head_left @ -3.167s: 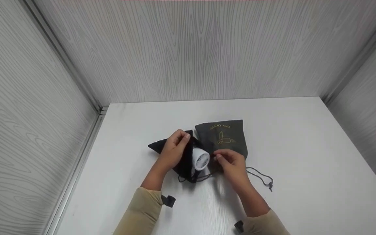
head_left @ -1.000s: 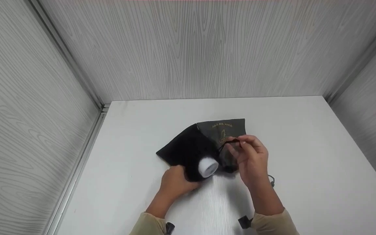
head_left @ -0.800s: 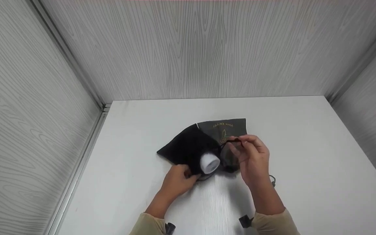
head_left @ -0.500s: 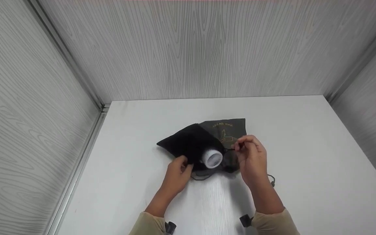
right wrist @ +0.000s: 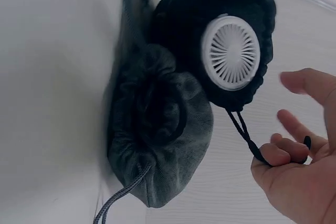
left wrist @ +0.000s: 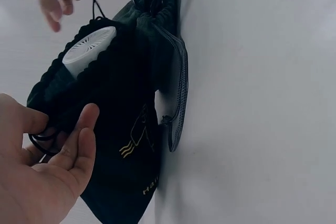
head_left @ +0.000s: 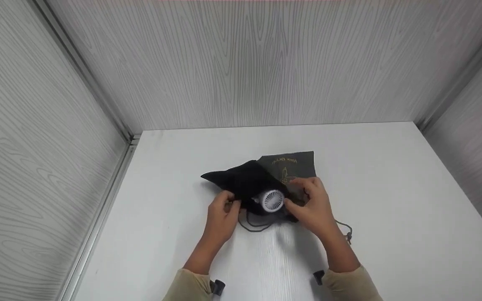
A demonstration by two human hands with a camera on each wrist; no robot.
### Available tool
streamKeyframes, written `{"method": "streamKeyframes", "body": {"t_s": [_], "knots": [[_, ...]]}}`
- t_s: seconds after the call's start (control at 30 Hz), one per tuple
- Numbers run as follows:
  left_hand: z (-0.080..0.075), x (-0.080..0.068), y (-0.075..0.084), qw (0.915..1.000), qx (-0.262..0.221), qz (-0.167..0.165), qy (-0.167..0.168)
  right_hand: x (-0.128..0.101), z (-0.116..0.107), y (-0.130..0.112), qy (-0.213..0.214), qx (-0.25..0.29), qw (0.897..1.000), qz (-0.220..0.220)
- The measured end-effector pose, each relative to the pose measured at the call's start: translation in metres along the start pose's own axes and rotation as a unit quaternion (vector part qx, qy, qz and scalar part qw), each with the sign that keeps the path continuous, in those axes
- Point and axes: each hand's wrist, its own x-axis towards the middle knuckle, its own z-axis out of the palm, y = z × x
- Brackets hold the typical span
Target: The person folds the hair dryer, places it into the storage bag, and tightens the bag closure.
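A black drawstring bag (head_left: 247,179) holds a white hair dryer, whose round slotted end (head_left: 273,201) shows at the bag's mouth; the remainder is hidden inside. At the left side of the mouth, my left hand (head_left: 221,217) pinches the drawstring; a loop of black cord (left wrist: 42,142) shows around its fingers. On the opposite side my right hand (head_left: 314,209) has its lower fingers curled round the bag's other cord (right wrist: 244,132), while thumb and forefinger are spread apart near the vent. Gold lines of print (left wrist: 128,148) mark the black bag's side.
Beside and behind it lies a dark grey drawstring bag (head_left: 299,163) with gold "Hair Dryer" print, overlapped by the black bag and my right hand. Its grey cord (head_left: 345,230) trails on the white table (head_left: 161,167) to the right. Grey wood-grain panels (head_left: 241,62) surround the table.
The black bag has turned so the dryer's vent faces me, and the mouth sits closer round it. My left hand went from the rim to the cord; my right hand took the other cord and moved back toward the vent.
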Motion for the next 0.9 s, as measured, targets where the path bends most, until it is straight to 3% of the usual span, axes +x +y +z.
{"method": "streamKeyframes", "body": {"t_s": [0.43,0.67,0.9], "knots": [[-0.015,0.007,0.003,0.9988,0.004,0.035,0.033,-0.003,0.003,0.006,-0.011,-0.144,0.989,-0.032],[-0.025,0.008,0.003,0.9993,-0.014,0.035,-0.005,-0.001,-0.001,0.010,-0.038,-0.182,0.982,-0.045],[-0.040,0.015,0.008,0.9945,-0.085,0.052,-0.030,0.000,-0.008,0.017,-0.062,-0.209,0.975,-0.042]]}}
